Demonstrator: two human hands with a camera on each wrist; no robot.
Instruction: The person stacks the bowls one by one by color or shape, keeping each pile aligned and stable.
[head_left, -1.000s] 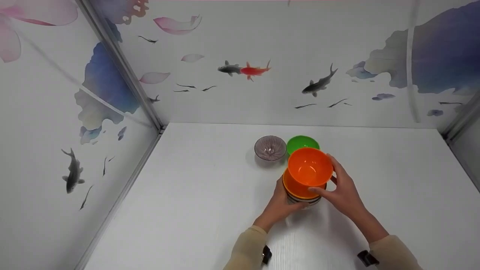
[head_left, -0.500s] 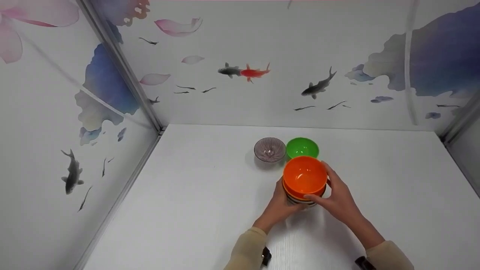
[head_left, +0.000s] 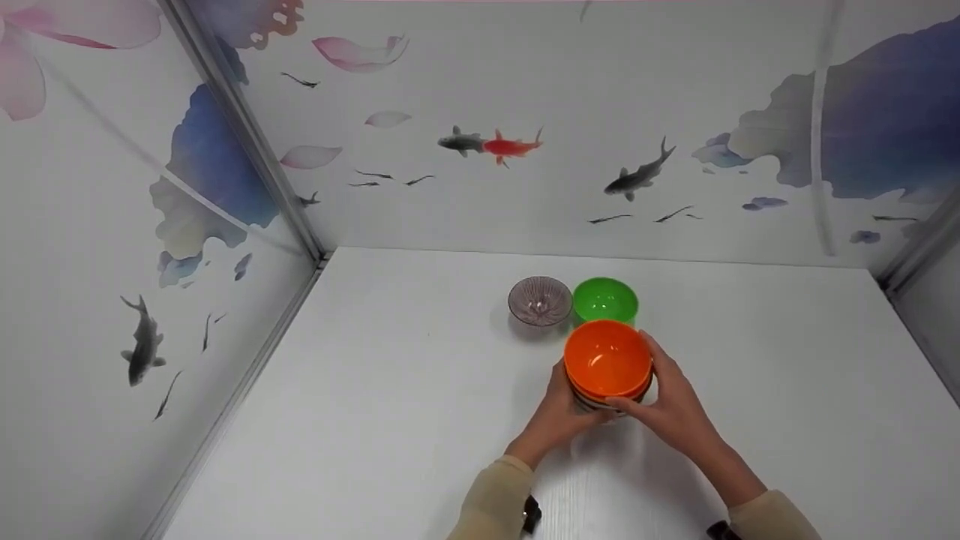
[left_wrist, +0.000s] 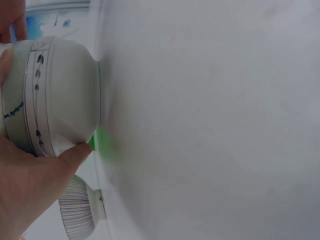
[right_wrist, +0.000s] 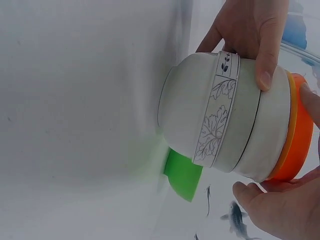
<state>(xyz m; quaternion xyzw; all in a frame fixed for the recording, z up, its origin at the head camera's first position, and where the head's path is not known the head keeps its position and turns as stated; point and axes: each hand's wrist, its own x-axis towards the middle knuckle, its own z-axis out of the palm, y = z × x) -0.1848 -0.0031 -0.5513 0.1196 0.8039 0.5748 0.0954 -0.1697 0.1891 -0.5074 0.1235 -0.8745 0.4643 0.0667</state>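
A stack of nested bowls stands on the white table in front of me. The orange bowl [head_left: 607,358] is topmost, sitting inside a bowl with a yellow-orange rim [right_wrist: 287,135]. Below are pale bowls, the lowest a white bowl with a leaf-patterned band [right_wrist: 187,102]. My left hand [head_left: 559,416] grips the pale bowls from the left, its fingers and thumb spread around their sides. On the right, my right hand [head_left: 675,405] holds the orange bowl by its rim, thumb at the near side. The insides of the lower bowls are hidden.
Behind the stack stands a green bowl [head_left: 604,300], with a ribbed purplish bowl [head_left: 540,301] beside it on the left. White panels painted with fish and petals border the table [head_left: 390,390] at the back and left.
My right hand has brought the orange bowl down and slightly left, from tilted above the stack to nested in its top. My left hand has stayed around the stack.
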